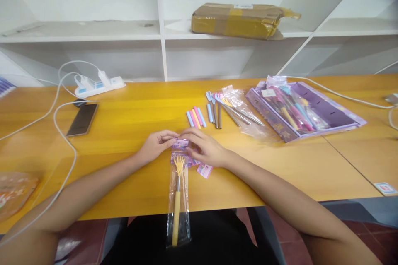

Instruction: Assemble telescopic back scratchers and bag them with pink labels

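Note:
A yellow hand-shaped back scratcher [177,211] with a metal shaft lies inside a clear plastic packet [186,198], which hangs over the table's front edge. At its top end is a purple printed card header [180,143]. My left hand [157,147] pinches the header's left side between thumb and fingers. From the other side my right hand [207,147] has its fingers curled over the header's top right corner. Several small pink and purple cards [204,170] lie partly under my right hand.
Several coloured handle sleeves [195,117] and extending back scratcher rods [219,109] lie beyond my hands. A purple box [326,99] holds packed back scratchers at the right. A phone [82,120], a power strip [101,87] and white cables are left. A taped parcel [239,20] sits on the shelf.

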`<state>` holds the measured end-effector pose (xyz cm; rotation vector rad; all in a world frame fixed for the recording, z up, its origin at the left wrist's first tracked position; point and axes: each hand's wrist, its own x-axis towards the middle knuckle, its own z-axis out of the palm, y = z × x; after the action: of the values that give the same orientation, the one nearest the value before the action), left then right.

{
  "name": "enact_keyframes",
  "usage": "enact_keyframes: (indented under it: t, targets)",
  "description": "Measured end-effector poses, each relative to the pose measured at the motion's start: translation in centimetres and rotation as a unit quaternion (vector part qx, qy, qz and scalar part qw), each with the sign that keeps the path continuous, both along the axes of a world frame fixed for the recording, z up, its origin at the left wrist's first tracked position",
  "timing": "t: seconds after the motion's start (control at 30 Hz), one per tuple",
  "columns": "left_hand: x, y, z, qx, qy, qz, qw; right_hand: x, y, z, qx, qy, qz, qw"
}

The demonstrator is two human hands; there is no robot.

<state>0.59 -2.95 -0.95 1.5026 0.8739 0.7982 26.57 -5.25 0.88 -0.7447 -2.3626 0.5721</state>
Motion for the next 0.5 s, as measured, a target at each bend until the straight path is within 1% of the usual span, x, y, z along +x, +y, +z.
enact_keyframes:
  t: [0.2,0.37,0.5]
  targets:
    - [0.05,0.04,-0.02,-0.011,-0.022,0.023,0.999,-0.14,-0.09,0.2,0.002,0.003,0.008,1.0]
    - [0.1,-0.09,-0.22,-0.033,-0.052,0.028,0.998,-0.19,-0.15,0.22,0.007,-0.028,0.008,1.0]
    - [0.08,-0.13,-0.21,-0.034,-0.049,0.026,0.998,-0.54,-0.41,0.44,0.019,-0.051,0.006,0.998]
